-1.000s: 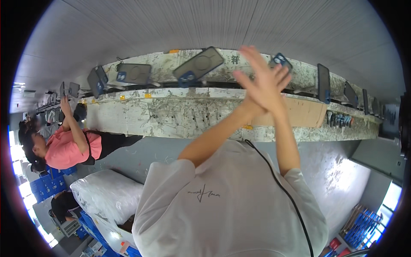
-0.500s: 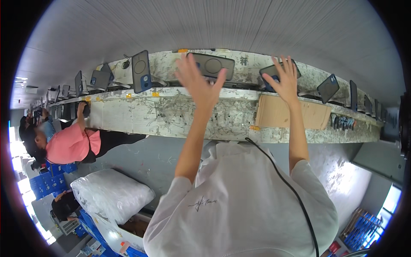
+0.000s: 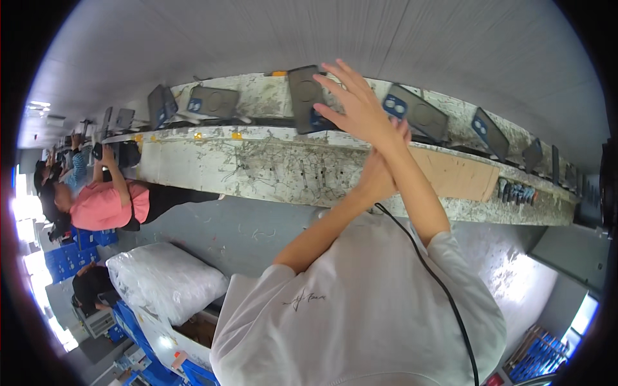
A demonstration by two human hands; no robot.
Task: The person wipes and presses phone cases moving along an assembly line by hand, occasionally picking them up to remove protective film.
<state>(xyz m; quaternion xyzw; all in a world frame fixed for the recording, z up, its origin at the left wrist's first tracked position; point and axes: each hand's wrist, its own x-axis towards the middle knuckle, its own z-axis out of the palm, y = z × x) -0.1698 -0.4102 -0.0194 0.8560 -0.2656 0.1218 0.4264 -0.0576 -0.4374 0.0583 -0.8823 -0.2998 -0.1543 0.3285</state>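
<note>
Both my arms reach over the worn white bench with the forearms crossed. My right hand [image 3: 354,106] is open, fingers stretched up and to the left, at the right edge of a dark translucent phone case [image 3: 304,93]. I cannot tell if it touches the case. Behind my right wrist lies my left hand [image 3: 376,174], mostly hidden. Its fingertips show just below another phone case [image 3: 428,118] with a blue camera end, and their grip cannot be made out. Further phone cases stand to the left [image 3: 217,101] and to the right [image 3: 490,134].
More cases line the slot along the bench [image 3: 212,157]. A cardboard sheet [image 3: 454,174] and several small dark-and-blue parts [image 3: 517,192] lie at the right. Leftward, a co-worker in a pink top [image 3: 106,206] handles something dark. A large plastic-wrapped bundle [image 3: 167,280] sits behind on the left.
My right hand has swung left and my left hand has come right and lower, so the forearms now cross. The phone cases are at different angles. The co-worker's hands have shifted.
</note>
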